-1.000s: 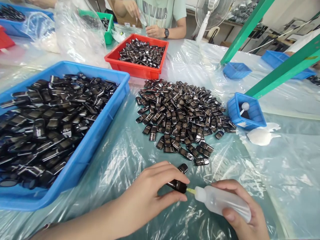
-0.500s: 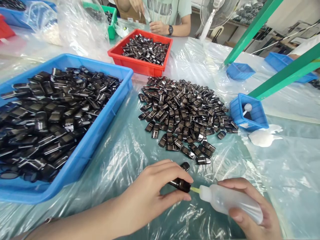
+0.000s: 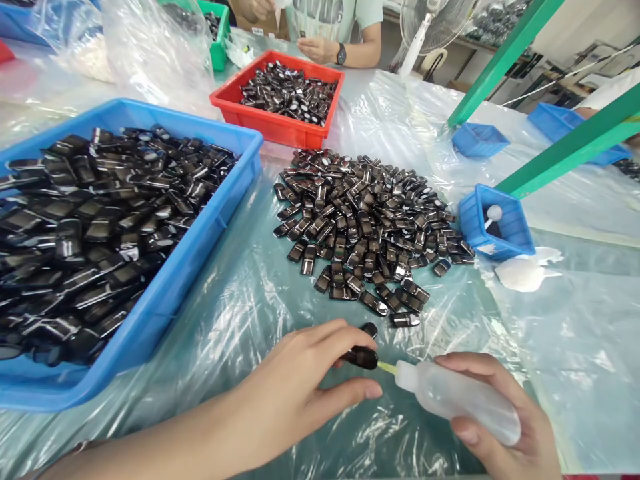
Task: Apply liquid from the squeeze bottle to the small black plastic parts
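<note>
Head view. Near centre, we pinch a small black cartridge (image 3: 359,358) in our left hand (image 3: 290,393), fingers closed on its left end so the right end juts free. Our right hand (image 3: 505,417) wraps shut around a translucent squeeze bottle (image 3: 457,400), whose yellow nozzle (image 3: 386,367) touches that free end. We judge the cartridge light, rigid and glossy, hence slippery, best held by its flat sides; the bottle is soft and yields to pressure. Just beyond lies a loose cartridge (image 3: 369,329), then the cartridge pile (image 3: 365,220). A blue tray (image 3: 150,333) sits left, a red tray (image 3: 277,130) far, a small blue bin (image 3: 495,223) right.
</note>
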{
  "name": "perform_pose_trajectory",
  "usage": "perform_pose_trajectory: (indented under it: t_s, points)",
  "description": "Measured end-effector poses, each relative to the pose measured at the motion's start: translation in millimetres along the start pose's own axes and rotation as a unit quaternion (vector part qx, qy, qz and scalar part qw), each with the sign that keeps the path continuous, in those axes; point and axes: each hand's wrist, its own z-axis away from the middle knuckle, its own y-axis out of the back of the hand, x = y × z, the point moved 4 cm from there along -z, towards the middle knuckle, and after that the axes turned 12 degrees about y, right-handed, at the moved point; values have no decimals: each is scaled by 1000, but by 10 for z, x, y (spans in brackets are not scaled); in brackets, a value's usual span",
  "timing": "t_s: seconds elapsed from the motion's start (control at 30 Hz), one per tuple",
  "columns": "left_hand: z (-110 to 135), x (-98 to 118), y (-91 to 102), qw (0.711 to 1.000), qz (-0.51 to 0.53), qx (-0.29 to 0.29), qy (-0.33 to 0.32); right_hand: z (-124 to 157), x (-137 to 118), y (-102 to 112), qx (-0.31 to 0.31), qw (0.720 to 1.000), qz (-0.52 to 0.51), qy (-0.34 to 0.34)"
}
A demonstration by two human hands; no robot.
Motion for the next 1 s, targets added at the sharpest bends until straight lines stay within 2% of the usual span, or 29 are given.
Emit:
perform_pose_trajectory:
  t_s: [0.2, 0.3, 0.8, 1.0]
  points:
    - [-2, 31, 43, 1000, -6, 7, -27, 12, 22, -18, 39, 999, -12, -19]
    - [-7, 12, 45, 999, -1, 16, -38, 18, 67, -24, 35, 998, -33, -34]
    - [-8, 28, 48, 998, 10, 30, -61, -18, 132, 3, 31, 998, -47, 12]
    - [3, 29, 38, 997, 8, 35, -62, -18, 186, 24, 33, 998, -46, -9]
